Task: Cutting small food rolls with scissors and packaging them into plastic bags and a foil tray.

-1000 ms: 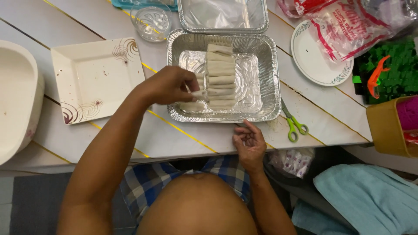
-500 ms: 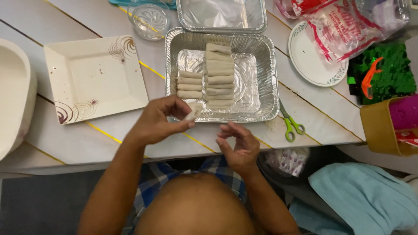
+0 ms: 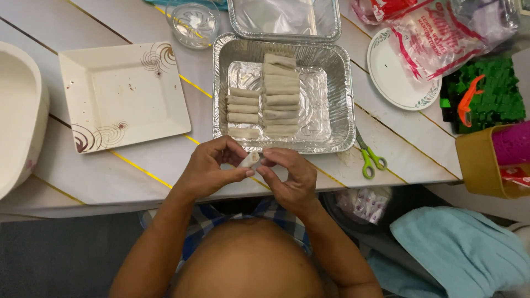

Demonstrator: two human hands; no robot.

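My left hand and my right hand meet at the near table edge, both pinching one small pale roll between their fingertips. Just beyond them sits a foil tray holding two rows of several pale rolled wrappers, a longer row in the middle and a shorter one on its left.
A square cream plate with brown swirls lies left of the tray, a large white bowl at far left. Green-handled scissors, a round plate, a second foil tray, a glass dish and plastic bags stand around.
My left hand came back from the foil tray to the table edge. My right hand rose to meet it, and both now hold a small roll.
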